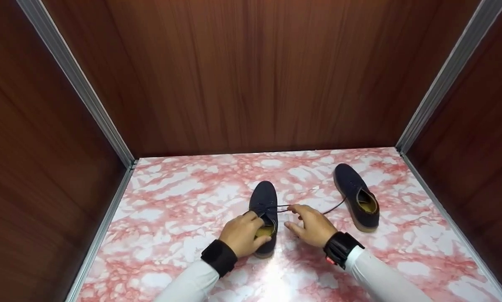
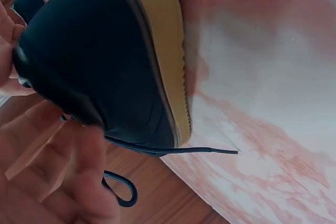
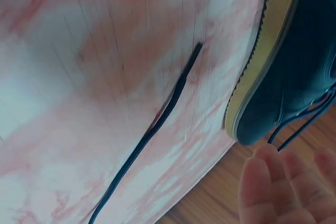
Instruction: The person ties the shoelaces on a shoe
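Head view: right fingers (image 1: 298, 208) spread, left fingers' (image 1: 251, 217) hold unclear, shoe (image 1: 263, 194) well off surface's left edge (image 1: 111, 230).

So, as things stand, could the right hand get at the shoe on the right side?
Probably yes: only marbled surface and a trailing lace end seem to lie between the right hand and the right-side shoe, though it is busy with laces from the other shoe.

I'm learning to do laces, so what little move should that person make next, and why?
Maybe draw the right hand gently away from the left shoe: two strands of its lace stretch towards that hand, and the left hand is at the shoe, so it could steady it.
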The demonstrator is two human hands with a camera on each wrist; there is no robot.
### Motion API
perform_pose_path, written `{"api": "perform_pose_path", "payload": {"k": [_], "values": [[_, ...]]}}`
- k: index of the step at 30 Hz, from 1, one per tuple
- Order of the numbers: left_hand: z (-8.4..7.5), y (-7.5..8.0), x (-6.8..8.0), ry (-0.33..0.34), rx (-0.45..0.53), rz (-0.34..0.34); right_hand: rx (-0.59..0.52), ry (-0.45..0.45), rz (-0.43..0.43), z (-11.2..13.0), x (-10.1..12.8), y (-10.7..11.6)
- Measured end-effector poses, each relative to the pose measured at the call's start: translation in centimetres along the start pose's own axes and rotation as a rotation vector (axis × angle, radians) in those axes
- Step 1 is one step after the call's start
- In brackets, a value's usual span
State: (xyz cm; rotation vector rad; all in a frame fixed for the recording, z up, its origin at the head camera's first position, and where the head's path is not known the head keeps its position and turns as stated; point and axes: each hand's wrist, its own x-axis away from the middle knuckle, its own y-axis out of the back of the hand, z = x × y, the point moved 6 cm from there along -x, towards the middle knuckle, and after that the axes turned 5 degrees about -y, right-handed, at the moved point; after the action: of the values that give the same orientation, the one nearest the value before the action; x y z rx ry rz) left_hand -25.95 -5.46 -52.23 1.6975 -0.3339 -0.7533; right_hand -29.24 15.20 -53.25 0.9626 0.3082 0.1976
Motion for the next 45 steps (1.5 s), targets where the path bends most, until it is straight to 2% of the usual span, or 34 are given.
{"api": "perform_pose_path", "payload": {"k": [5,10,13,18,21,26,30,36,40,45], "values": [[-0.3,-0.9,0.0,-0.034,0.013,0.071,0.050,0.079,0.005,0.6,0.5,-0.4],[-0.5,-1.7,0.2,-0.015,0.008,0.132,0.136,0.175,-0.028,0.7,0.8,0.1],[-0.7,-2.1,0.3,-0.012,0.000,0.151,0.214,0.198,-0.067,0.1,0.8,1.0],[-0.8,-2.3,0.4,-0.008,0.011,0.154,0.355,0.162,-0.125,-2.0,0.6,2.9],[-0.8,-2.1,0.4,-0.007,0.031,0.149,0.403,0.116,-0.148,-3.6,0.7,4.2],[-0.6,-1.5,0.3,-0.014,0.068,0.113,0.405,0.014,-0.197,-6.4,1.3,6.3],[-0.1,-0.5,0.3,-0.028,0.085,0.063,0.368,-0.048,-0.281,-8.4,2.1,7.6],[2.4,0.8,0.8,0.014,0.087,-0.017,0.301,-0.107,-0.385,-11.2,3.5,8.3],[5.3,1.5,1.3,0.086,0.095,-0.042,0.268,-0.149,-0.405,-12.8,4.5,8.6],[10.0,1.9,2.6,0.211,0.116,-0.092,0.251,-0.196,-0.387,-14.4,5.2,8.3]]}}
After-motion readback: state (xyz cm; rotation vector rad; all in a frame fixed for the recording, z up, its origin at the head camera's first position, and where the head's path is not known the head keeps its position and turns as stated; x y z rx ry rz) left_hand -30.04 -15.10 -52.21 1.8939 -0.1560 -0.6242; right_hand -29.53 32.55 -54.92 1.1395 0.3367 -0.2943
